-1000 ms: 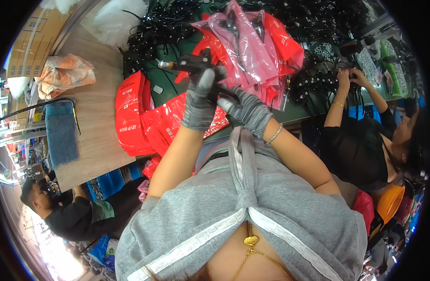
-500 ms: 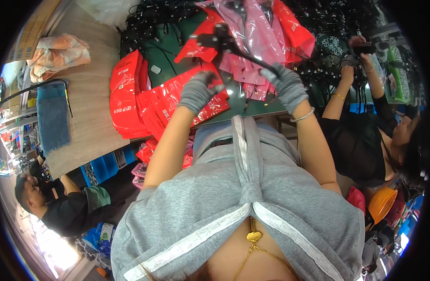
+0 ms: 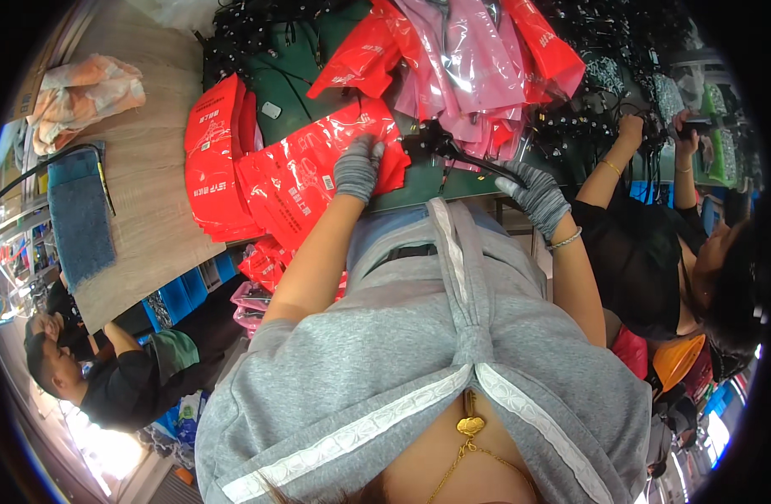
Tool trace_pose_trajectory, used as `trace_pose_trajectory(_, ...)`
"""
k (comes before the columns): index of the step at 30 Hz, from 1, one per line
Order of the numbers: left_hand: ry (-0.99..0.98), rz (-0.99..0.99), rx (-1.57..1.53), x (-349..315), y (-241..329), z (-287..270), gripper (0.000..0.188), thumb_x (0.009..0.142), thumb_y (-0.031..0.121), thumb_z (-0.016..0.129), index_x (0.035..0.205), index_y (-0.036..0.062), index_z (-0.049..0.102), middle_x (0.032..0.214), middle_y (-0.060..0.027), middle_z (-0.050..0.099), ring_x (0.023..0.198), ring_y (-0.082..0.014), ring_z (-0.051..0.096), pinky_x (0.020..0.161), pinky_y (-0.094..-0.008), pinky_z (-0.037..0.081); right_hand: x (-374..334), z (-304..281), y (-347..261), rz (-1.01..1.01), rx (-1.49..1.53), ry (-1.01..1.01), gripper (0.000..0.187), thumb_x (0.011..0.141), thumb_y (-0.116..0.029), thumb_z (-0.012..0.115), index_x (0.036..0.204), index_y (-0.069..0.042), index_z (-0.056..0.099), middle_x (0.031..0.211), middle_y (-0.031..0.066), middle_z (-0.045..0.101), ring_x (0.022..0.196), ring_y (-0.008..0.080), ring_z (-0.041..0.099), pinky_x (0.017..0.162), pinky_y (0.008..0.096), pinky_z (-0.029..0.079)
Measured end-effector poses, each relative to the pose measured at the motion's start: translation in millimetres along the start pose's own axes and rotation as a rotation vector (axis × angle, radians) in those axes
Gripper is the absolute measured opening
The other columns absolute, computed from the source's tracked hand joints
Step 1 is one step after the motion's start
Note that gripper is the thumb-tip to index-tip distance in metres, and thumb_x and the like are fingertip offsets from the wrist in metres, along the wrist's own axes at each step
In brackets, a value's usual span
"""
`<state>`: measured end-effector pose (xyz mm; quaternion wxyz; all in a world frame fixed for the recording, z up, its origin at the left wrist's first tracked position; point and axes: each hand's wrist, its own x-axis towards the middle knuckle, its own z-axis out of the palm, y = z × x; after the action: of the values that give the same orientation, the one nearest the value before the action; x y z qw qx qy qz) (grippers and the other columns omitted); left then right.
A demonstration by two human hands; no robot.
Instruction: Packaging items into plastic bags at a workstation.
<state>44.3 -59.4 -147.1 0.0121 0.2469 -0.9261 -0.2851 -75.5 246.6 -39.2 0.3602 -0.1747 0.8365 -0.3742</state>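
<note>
My right hand (image 3: 536,197), in a grey knitted glove, is closed on the handle end of a black brake lever (image 3: 465,155). The lever's thicker clamp end points left, beside the edge of the red bags. My left hand (image 3: 357,170), gloved the same way, lies on the right part of a fanned stack of red plastic bags (image 3: 289,181). Its fingers and thumb are bent together at the top bag's surface; exactly how much of the film they pinch is hard to see.
Another red bag stack (image 3: 215,160) lies to the left. Pink and red bags with black parts (image 3: 465,63) lie beyond the lever on the green table (image 3: 284,126). Black levers and cables (image 3: 583,92) are heaped far right, near a co-worker's hand (image 3: 629,130). A blue cloth (image 3: 78,210) hangs left.
The brake lever has come down toward me, its clamp end now beside the red bags. My left hand has moved right and closed onto the top bag. The right hand has moved slightly right and nearer.
</note>
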Motion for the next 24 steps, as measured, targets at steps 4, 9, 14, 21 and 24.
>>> trace_pose_trajectory(4, -0.068, -0.047, -0.094, -4, -1, -12, 0.032, 0.093, 0.033, 0.055, 0.109, 0.0066, 0.062, 0.104, -0.0176, 0.066, 0.096, -0.0358, 0.063, 0.082, -0.0434, 0.049, 14, 12, 21, -0.034, 0.007, -0.023, 0.045, 0.088, -0.030, 0.068, 0.123, -0.002, 0.060, 0.107, 0.0170, 0.068, 0.097, 0.0232, 0.064, 0.090, 0.0327, 0.047)
trace_pose_trajectory(9, -0.139, -0.190, -0.273, -3, -13, -10, 0.033, 0.089, 0.027, 0.068, 0.109, 0.0020, 0.066, 0.104, -0.0130, 0.070, 0.096, -0.0227, 0.066, 0.086, -0.0334, 0.050, 27, 14, 8, 0.019, -0.048, -0.121, 0.046, 0.088, -0.031, 0.068, 0.122, -0.001, 0.060, 0.109, 0.0181, 0.067, 0.098, 0.0236, 0.064, 0.091, 0.0324, 0.047)
trace_pose_trajectory(14, -0.148, -0.201, -0.498, -4, -11, -10, 0.028, 0.086, 0.017, 0.070, 0.109, 0.0007, 0.066, 0.101, -0.0104, 0.070, 0.094, -0.0161, 0.064, 0.085, -0.0294, 0.050, 39, 18, 33, 0.018, 0.069, -0.176, 0.051, 0.088, -0.033, 0.068, 0.125, 0.001, 0.058, 0.108, 0.0175, 0.067, 0.099, 0.0225, 0.063, 0.091, 0.0324, 0.047)
trace_pose_trajectory(21, -0.084, -0.114, -0.460, -15, -8, -10, 0.033, 0.087, 0.027, 0.067, 0.110, 0.0030, 0.067, 0.103, -0.0153, 0.069, 0.095, -0.0257, 0.067, 0.085, -0.0337, 0.051, 43, 18, 39, 0.055, 0.119, -0.216, 0.053, 0.088, -0.033, 0.068, 0.127, 0.001, 0.056, 0.112, 0.0154, 0.066, 0.105, 0.0197, 0.061, 0.094, 0.0303, 0.045)
trace_pose_trajectory(24, -0.074, -0.116, -0.457, -14, -1, -14, 0.032, 0.088, 0.027, 0.067, 0.110, 0.0033, 0.067, 0.102, -0.0153, 0.069, 0.095, -0.0255, 0.068, 0.085, -0.0338, 0.051, 42, 14, 39, 0.073, 0.090, -0.231, 0.052, 0.088, -0.032, 0.069, 0.127, 0.000, 0.057, 0.113, 0.0151, 0.066, 0.106, 0.0198, 0.060, 0.095, 0.0297, 0.044)
